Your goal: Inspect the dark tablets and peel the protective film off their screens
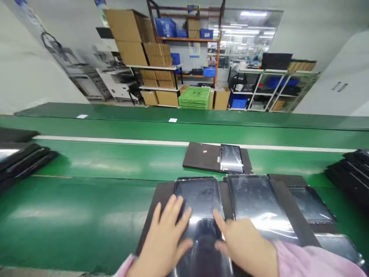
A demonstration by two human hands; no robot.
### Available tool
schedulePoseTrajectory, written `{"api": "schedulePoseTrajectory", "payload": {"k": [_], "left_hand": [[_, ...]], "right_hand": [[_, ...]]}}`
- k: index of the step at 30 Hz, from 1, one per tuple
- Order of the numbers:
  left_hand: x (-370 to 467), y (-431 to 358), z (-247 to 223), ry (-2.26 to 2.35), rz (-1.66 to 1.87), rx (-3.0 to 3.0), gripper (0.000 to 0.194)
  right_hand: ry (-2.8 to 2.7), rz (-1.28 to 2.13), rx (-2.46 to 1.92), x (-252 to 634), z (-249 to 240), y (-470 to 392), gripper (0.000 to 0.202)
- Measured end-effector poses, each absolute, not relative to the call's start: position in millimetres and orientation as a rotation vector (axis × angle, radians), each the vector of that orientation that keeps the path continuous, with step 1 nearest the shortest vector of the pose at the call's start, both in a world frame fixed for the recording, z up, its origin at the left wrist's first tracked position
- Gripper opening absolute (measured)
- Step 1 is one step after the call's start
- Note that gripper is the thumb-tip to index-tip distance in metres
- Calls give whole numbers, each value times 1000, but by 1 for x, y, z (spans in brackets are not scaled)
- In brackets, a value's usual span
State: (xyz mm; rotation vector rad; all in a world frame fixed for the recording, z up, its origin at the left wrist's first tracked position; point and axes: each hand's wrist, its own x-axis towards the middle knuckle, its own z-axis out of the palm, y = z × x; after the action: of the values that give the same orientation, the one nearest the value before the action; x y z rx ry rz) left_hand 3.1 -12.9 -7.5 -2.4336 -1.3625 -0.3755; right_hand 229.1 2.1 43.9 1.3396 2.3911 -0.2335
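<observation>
A dark, glossy tablet-like panel (198, 196) lies flat on a black foam board (165, 192), directly in front of me. My left hand (165, 234) is spread over the panel's left side, with its fingers pointing away from me. At the panel's right edge, my right hand (242, 240) has its index finger and thumb stretched out; its other fingers are partly hidden. Neither hand is wrapped round anything. Beside my right hand rests a second glossy panel (253, 196), its surface shining under the lights.
Further right are more panels (309, 204) on black boards and a dark stack (351, 177). Another stack (23, 161) sits at far left. A smaller panel (231, 157) lies on a black board (201, 156) beyond, on the green bench (86, 215). Shelves with cartons (129, 34) stand behind.
</observation>
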Motion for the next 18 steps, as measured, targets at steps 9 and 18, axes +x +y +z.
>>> {"api": "schedulePoseTrajectory", "payload": {"k": [9,18], "left_hand": [[42,-31,-17,-616,-442,-2660,34],[104,-24,1,-463,-662,-2848,20]], "right_hand": [[2771,-256,829,284,37,-50,39],[2656,-461,2328,393,35,94,20]]}}
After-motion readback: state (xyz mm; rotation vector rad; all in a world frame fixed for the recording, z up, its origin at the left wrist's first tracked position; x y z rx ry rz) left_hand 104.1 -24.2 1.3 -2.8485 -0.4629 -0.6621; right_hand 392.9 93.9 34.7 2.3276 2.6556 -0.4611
